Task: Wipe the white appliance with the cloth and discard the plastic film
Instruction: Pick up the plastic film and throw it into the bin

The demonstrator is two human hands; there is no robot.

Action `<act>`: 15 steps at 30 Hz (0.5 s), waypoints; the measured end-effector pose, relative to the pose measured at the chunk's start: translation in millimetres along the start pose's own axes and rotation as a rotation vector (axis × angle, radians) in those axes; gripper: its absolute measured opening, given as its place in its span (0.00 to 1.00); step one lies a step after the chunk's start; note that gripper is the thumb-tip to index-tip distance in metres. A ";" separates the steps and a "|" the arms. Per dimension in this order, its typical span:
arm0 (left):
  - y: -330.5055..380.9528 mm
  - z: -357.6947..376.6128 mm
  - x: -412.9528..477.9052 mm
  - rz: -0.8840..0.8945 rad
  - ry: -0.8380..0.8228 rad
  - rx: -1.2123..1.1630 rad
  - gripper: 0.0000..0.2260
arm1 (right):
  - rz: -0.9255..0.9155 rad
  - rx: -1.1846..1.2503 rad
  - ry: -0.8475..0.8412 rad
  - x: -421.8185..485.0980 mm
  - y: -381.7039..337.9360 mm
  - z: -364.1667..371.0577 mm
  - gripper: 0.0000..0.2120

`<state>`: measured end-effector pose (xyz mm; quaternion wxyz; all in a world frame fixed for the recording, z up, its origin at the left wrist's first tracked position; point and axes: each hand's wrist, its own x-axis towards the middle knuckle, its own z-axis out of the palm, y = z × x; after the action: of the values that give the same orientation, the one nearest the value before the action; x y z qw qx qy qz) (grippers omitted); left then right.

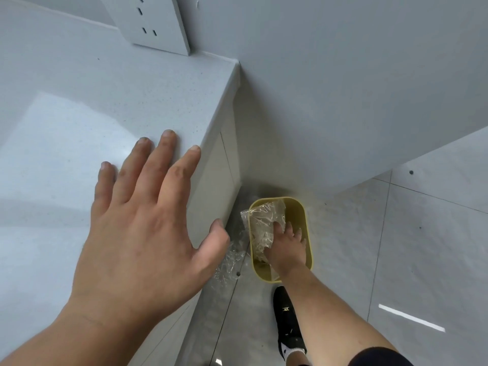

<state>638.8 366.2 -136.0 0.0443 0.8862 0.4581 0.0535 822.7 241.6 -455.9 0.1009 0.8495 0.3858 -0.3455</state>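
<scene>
The crumpled clear plastic film point(264, 220) lies in a small yellow bin point(308, 225) on the floor, beside the counter's end. Part of the film hangs over the bin's left rim and trails onto the floor. My right hand point(287, 249) reaches down into the bin and presses on the film with its fingers against it. My left hand point(148, 228) rests flat on the grey countertop point(105, 88), fingers spread, holding nothing. Neither the cloth nor the white appliance is in view.
A white socket panel point(153, 22) stands on the wall at the counter's back. The counter's side panel point(211, 186) drops right next to the bin. My black shoe point(286, 320) stands on the grey tiled floor just below the bin. A wall corner rises behind the bin.
</scene>
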 end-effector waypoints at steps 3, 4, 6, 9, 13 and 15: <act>1.4 -2.2 0.0 -0.001 -0.027 0.019 0.40 | -0.026 -0.025 0.009 -0.9 -1.4 -4.2 0.41; 1.7 -3.0 0.2 -0.002 -0.035 0.024 0.40 | -0.037 -0.029 0.012 -1.6 -2.4 -5.7 0.41; 2.8 -4.5 0.4 -0.005 -0.053 0.036 0.40 | -0.055 -0.035 0.007 -4.1 -4.5 -9.5 0.40; 3.8 -6.2 0.8 -0.005 -0.071 0.038 0.40 | -0.083 -0.039 -0.011 -9.2 -8.3 -14.6 0.39; 3.9 -7.1 0.2 -0.007 -0.078 0.036 0.40 | -0.113 -0.084 -0.026 -16.9 -10.1 -24.1 0.39; 4.0 -7.7 0.0 -0.006 -0.081 0.039 0.40 | -0.120 -0.096 -0.025 -20.7 -9.5 -31.4 0.40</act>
<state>640.9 364.1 -127.9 0.0459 0.8868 0.4597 0.0086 822.2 249.7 -418.0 0.1255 0.8147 0.4508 -0.3424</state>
